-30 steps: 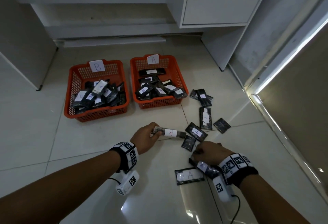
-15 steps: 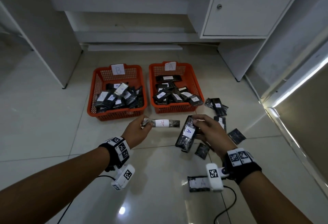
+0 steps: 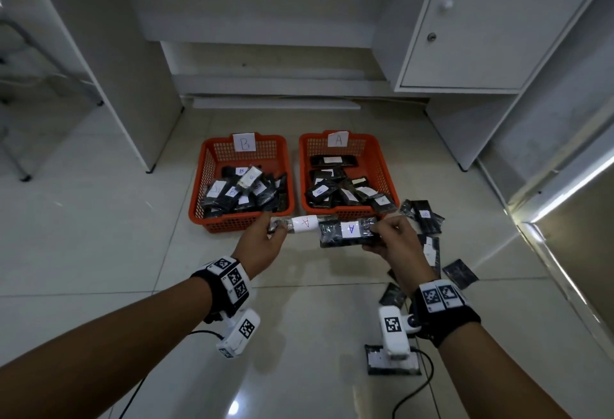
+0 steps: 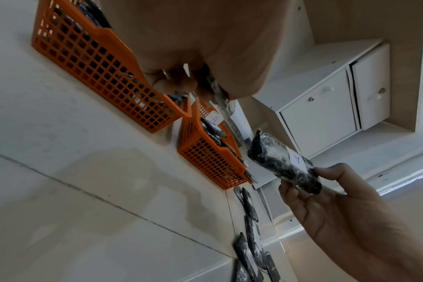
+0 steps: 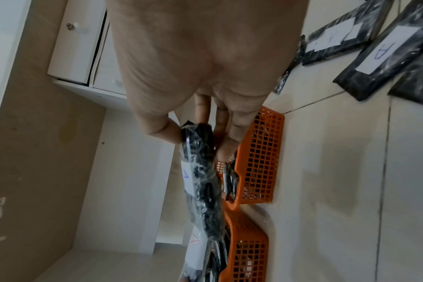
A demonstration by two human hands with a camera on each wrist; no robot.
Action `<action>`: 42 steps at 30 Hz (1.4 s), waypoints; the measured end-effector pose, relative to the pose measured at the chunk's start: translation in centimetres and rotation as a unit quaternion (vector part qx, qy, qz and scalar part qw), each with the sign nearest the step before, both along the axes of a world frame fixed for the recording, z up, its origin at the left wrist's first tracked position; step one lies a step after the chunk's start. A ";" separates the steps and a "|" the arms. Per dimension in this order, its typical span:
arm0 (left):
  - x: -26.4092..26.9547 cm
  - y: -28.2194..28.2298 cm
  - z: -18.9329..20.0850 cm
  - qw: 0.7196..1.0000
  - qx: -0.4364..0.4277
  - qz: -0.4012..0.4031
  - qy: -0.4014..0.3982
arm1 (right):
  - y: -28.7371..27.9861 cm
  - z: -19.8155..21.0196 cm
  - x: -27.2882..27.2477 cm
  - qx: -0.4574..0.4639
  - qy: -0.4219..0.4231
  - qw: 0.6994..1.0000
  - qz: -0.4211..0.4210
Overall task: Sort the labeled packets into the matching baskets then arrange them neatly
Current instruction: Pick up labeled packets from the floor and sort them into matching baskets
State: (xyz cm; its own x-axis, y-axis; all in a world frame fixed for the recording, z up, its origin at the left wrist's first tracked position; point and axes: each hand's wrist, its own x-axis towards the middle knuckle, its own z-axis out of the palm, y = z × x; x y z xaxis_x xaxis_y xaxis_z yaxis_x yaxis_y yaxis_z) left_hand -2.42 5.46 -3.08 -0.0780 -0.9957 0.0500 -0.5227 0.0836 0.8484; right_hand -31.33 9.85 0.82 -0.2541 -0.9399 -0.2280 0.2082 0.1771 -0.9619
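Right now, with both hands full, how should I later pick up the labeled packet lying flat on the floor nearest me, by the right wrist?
Probably take the floor packet by its left short end, coming from above. It lies flat on the tile, long side across, and the wrist camera hides its middle, so the left end is clearest. Pinch the edge between thumb and fingers, since the flat face gives nothing to wrap.

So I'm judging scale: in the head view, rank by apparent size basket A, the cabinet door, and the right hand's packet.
1. Cabinet door
2. Basket A
3. Right hand's packet, smallest though nearest the camera.
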 end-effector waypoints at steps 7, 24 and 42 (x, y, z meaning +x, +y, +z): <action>0.1 -1.4 -0.3 0.998 -0.045 0.019 -0.050 | -3.4 -0.2 -1.0 -0.039 0.036 0.995 -0.090; -8.1 -8.8 -1.4 0.993 0.001 0.103 0.055 | -13.2 -5.8 -4.9 0.001 0.329 0.937 -0.120; -9.9 -10.6 -4.2 0.994 -0.040 0.105 -0.016 | -13.3 -7.6 -5.7 -0.071 0.434 0.892 -0.106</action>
State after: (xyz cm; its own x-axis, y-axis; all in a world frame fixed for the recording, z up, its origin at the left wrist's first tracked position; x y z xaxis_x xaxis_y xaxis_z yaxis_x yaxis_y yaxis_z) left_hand -12.28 -5.15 -7.24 0.1283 -0.9832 0.1301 -0.5617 0.0360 0.8265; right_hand -37.07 -3.41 -6.78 -0.4528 -0.8531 0.2593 -0.6117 0.0856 -0.7865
